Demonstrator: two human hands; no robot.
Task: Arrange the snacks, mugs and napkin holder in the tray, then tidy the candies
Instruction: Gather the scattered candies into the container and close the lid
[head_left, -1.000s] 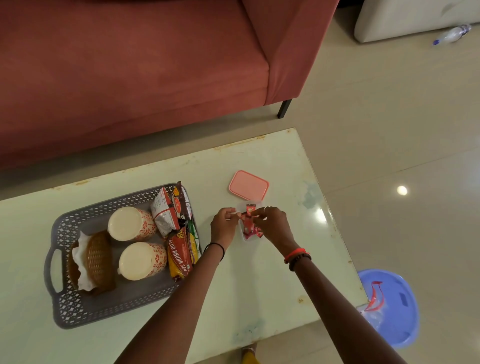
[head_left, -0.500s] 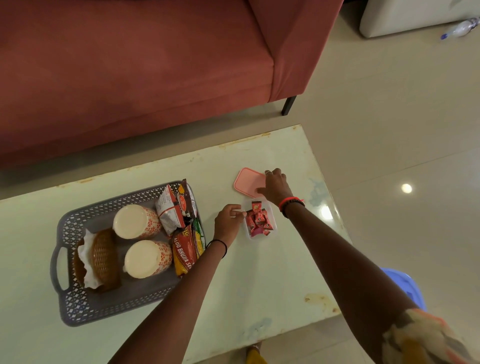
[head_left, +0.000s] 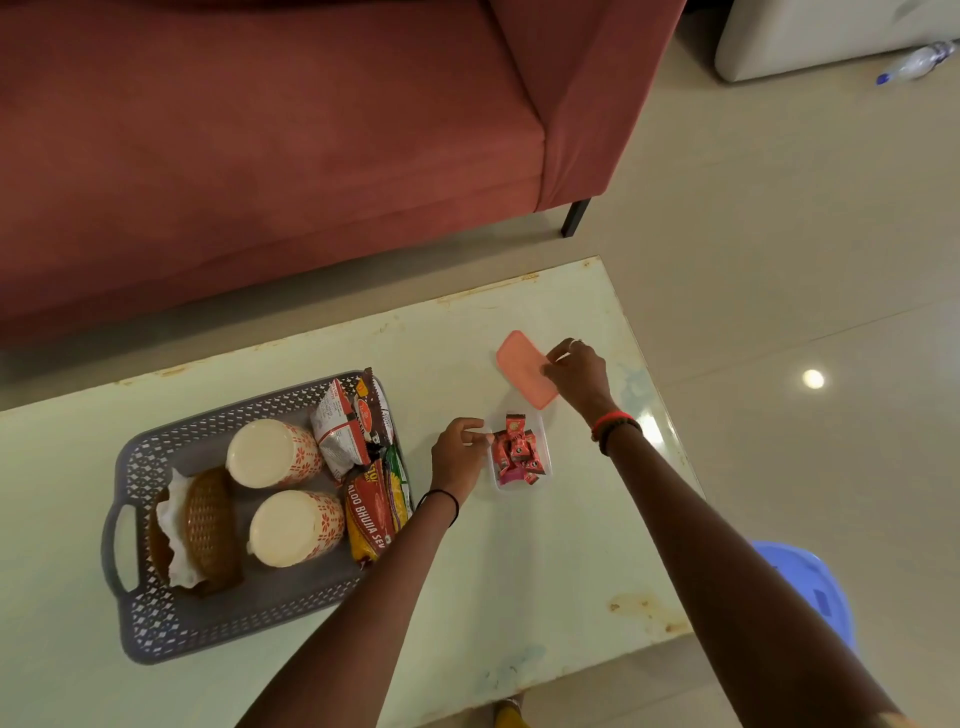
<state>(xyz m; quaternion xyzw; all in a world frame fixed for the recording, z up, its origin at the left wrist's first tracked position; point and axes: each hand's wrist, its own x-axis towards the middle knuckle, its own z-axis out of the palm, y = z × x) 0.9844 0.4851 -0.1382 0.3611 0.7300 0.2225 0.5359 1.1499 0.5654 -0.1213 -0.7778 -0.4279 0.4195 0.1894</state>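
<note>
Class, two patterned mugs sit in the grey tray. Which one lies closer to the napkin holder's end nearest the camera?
The nearer mug, beside the yellow-red snack packet; the other mug sits farther back, next to the white packet.

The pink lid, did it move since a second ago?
Yes. The pink lid lay flat beyond the candy box; now the right hand has tilted it up and swung it lengthwise toward the box.

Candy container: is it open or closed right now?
Open. The candy container shows its red candies uncovered; the pink lid is apart from it, gripped by the right hand.
</note>
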